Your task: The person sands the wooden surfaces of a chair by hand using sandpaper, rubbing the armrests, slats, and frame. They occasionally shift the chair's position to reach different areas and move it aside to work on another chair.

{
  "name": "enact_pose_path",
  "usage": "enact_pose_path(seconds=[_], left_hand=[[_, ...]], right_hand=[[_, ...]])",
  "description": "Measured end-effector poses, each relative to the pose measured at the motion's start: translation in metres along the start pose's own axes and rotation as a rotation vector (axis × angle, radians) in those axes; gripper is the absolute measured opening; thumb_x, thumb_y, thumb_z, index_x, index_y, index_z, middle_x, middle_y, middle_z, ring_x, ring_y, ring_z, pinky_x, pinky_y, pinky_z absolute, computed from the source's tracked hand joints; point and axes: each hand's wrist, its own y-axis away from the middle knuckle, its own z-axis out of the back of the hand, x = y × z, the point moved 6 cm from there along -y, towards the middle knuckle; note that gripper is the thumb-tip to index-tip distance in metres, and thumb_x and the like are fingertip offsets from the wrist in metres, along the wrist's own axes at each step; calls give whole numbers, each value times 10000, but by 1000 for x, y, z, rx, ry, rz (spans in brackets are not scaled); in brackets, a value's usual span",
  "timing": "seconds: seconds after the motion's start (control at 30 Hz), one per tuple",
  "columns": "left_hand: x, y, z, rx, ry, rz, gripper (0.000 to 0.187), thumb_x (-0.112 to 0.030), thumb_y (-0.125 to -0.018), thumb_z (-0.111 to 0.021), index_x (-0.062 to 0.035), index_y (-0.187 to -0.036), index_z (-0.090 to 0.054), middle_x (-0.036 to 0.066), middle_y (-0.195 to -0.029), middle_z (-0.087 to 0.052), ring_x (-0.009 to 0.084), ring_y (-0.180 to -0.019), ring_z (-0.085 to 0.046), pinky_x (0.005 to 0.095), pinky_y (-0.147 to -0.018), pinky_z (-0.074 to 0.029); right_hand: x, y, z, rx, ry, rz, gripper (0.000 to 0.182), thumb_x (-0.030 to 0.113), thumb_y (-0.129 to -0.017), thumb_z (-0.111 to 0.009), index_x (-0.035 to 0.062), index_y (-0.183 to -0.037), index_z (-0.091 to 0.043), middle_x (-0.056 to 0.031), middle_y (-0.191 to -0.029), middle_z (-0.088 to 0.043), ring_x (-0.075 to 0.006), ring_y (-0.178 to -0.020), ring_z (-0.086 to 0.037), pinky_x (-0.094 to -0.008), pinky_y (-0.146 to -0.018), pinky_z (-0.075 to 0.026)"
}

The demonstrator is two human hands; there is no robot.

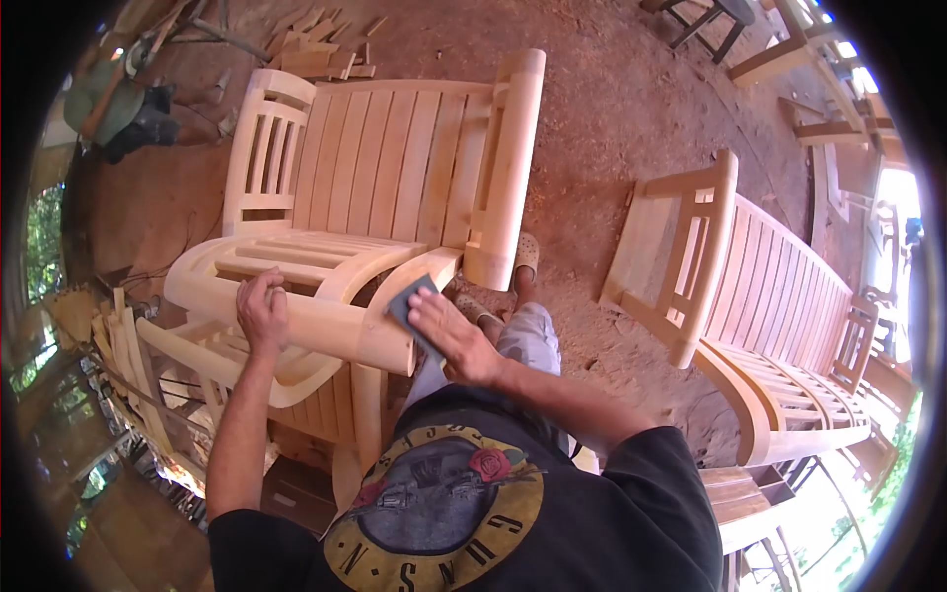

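Note:
An unfinished pale wooden bench (395, 168) lies tipped on the dirt floor in front of me. My left hand (261, 311) rests on the rounded armrest rail (316, 326) and grips its top. My right hand (449, 331) presses a dark grey sheet of sandpaper (406, 304) against the end of that same rail, fingers flat over the sheet. My foot in a sandal (526, 259) shows just beyond the rail.
A second slatted wooden bench (760, 296) stands to the right. Wood offcuts (316, 54) lie on the ground at the back, with a green bag (109, 104) at the far left. More wooden frames (829, 89) are at the upper right. Chair parts (128, 355) are stacked at left.

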Motion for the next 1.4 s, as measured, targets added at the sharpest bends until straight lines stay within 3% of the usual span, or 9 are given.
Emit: enact_pose_path(seconds=[0.2, 0.33, 0.5, 0.57, 0.7, 0.83, 1.13, 1.2, 1.4], left_hand=[[3, -1, -2, 10, 3, -3, 191, -118, -885, -561, -52, -1011, -688, 123, -1179, -759, 356, -1155, -657, 563, -1160, -374], [7, -1, -3, 17, 18, -7, 197, -120, -881, -562, -52, -1014, -691, 126, -1182, -759, 357, -1150, -658, 552, -1149, -384], [3, 0, -1, -2, 16, -21, 193, -109, -872, -575, -49, -1013, -692, 128, -1157, -759, 359, -1147, -655, 513, -1115, -415], [3, -2, -4, 30, 0, -12, 196, -111, -881, -590, -42, -1030, -696, 139, -1183, -746, 364, -1162, -648, 512, -1113, -420], [-72, -5, -1, 62, 79, -99, 238, -133, -907, -618, -22, -1101, -699, 180, -1254, -706, 378, -1193, -632, 532, -1111, -421], [-187, 31, -49, 685, 105, -508, 520, -237, -948, -594, 46, -1384, -578, 273, -1446, -574, 418, -1387, -513, 499, -1214, -354], [-190, 2, -167, 1271, -157, -352, 720, -315, -984, -491, 74, -1570, -341, 281, -1644, -338, 385, -1561, -276, 439, -1294, -209], [-197, -9, -192, 1401, -169, -292, 745, -315, -980, -498, 62, -1593, -306, 269, -1659, -319, 360, -1567, -273, 427, -1288, -227], [-192, -26, -270, 1628, -353, -142, 658, -297, -952, -542, 15, -1525, -454, 231, -1600, -432, 349, -1456, -456, 434, -1192, -377]], right_hand=[[-178, 50, -51, -100, -40, -772, 689, -20, -825, -475, 55, -1509, -493, -315, -1396, -595, -448, -1217, -639, -462, -1067, -528], [-161, 38, -34, -75, -189, -958, 633, 79, -897, -519, 12, -1525, -468, -328, -1401, -587, -470, -1283, -595, -458, -1094, -491], [-40, 20, -29, -225, -78, -397, 651, 88, -881, -525, -19, -1521, -469, -276, -1598, -418, -436, -1502, -387, -459, -1238, -354], [45, 3, 22, 114, -132, 87, 669, 5, -822, -553, 1, -1490, -522, -282, -1540, -487, -428, -1503, -400, -557, -1220, -351], [21, 2, 83, -294, -76, -97, 575, -35, -846, -538, 6, -1417, -593, -212, -1449, -597, -430, -1383, -539, -545, -1176, -406], [-77, 60, 113, -546, 110, -655, 515, -92, -908, -553, 62, -1392, -633, -217, -1295, -680, -386, -1217, -658, -419, -1043, -522], [-96, 97, 124, -580, 2, -838, 395, 8, -939, -571, 64, -1314, -681, -215, -1215, -718, -348, -1125, -711, -399, -966, -539], [-96, 100, 119, -553, -40, -942, 390, 28, -936, -559, 24, -1304, -689, -195, -1081, -764, -215, -1049, -722, -344, -938, -539], [-111, 111, 115, -543, -98, -1012, 392, 53, -934, -561, 32, -1301, -694, -187, -1033, -762, -187, -997, -717, -339, -911, -548]])
